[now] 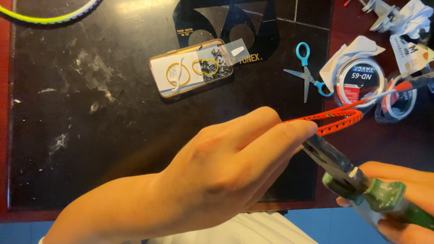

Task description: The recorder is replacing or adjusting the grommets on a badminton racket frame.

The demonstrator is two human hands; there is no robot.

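You pinch an orange-red grommet strip [337, 121], dotted with small holes, against pliers [361, 183] with dark jaws and mottled green handles. Your mat [90, 113] is black (scuffed with pale smears). The scissors [309, 72] have bright blue handles; yellow rubber bands [178, 74] lie in the tan-rimmed white tray [190, 68].

Warm, dim light; matte glare on top, foreground softly blurred.

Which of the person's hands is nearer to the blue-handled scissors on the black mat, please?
Left. The left hand pinches the red racket frame just below the scissors; the right hand, gripping green-handled pliers, sits lower, by the frame's bottom-right corner.
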